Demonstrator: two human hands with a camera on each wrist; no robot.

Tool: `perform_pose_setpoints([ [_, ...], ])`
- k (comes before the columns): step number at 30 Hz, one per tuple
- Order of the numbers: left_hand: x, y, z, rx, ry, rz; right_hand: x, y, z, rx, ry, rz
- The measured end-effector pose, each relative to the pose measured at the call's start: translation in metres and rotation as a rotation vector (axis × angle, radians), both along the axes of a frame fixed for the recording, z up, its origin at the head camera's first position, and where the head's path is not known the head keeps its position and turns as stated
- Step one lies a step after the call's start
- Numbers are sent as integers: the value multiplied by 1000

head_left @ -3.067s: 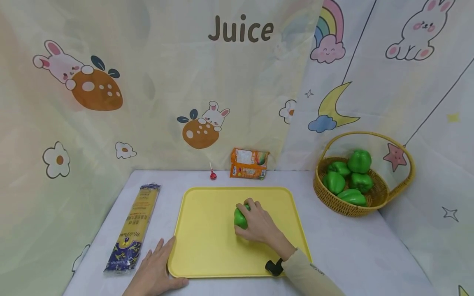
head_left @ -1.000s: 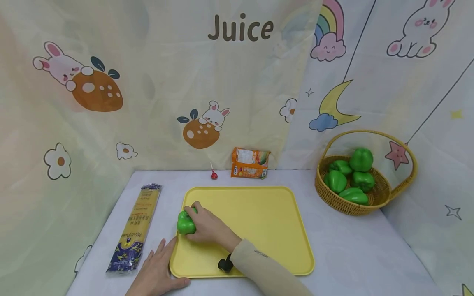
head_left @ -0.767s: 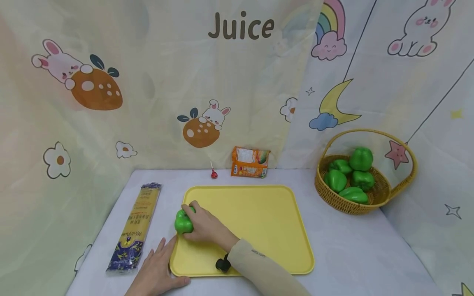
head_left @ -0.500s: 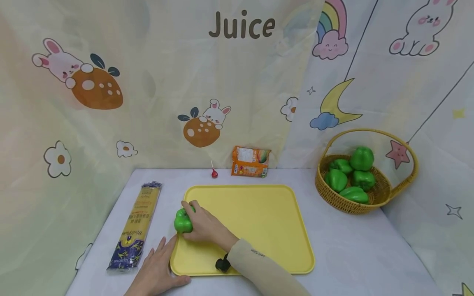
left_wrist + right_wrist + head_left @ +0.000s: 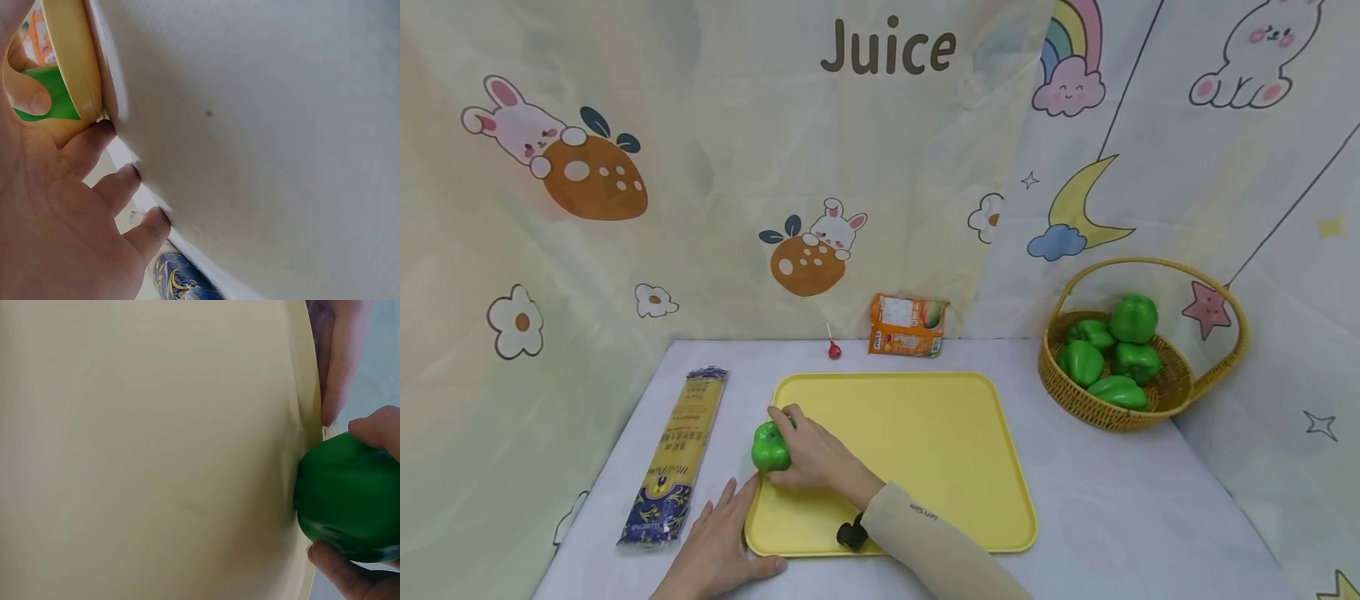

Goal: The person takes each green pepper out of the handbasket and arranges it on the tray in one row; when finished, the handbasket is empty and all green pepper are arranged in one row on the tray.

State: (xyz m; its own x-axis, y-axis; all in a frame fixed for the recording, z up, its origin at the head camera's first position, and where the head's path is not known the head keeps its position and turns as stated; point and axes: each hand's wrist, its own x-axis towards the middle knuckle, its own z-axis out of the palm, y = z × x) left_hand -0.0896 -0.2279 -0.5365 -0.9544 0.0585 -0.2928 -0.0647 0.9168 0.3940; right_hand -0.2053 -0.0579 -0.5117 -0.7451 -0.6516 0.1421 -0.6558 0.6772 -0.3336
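In the head view a yellow tray (image 5: 917,450) lies on the white table. My right hand (image 5: 820,458) grips a green bell pepper (image 5: 770,448) over the tray's left rim. The right wrist view shows thumb and fingers around the pepper (image 5: 350,500), against that rim. My left hand (image 5: 718,537) rests on the table with fingers spread, beside the tray's lower left corner. In the left wrist view its index fingertip touches the edge of the tray (image 5: 78,62), and part of the pepper (image 5: 59,94) shows behind it.
A wicker basket (image 5: 1086,410) with several green bell peppers (image 5: 1135,318) stands at the right. A spaghetti pack (image 5: 677,458) lies left of the tray. Behind it are a red lollipop (image 5: 834,350) and an orange packet (image 5: 908,327), near the backdrop.
My right hand has carried the bell pepper leftward from mid-tray to the left rim, and over the last half second it stays nearly still. The left hand has kept its place.
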Motion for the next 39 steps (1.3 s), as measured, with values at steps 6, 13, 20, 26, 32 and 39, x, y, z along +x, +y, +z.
perform_pose_setpoints([
  [6,1,0,1,-5,22,-22,0,-1,-1,10,14,6],
  [13,1,0,0,-1,9,-13,-1,-5,-3,3,14,-1],
  [20,0,-1,0,5,2,-5,-1,-7,-2,5,3,-10],
  [26,0,-1,-1,7,14,-7,-1,-6,-2,1,6,-19],
  [32,-1,0,-2,12,24,-12,0,-3,-1,-12,-7,-27],
  [39,1,0,-1,21,-5,8,1,-3,-1,-11,7,-23],
])
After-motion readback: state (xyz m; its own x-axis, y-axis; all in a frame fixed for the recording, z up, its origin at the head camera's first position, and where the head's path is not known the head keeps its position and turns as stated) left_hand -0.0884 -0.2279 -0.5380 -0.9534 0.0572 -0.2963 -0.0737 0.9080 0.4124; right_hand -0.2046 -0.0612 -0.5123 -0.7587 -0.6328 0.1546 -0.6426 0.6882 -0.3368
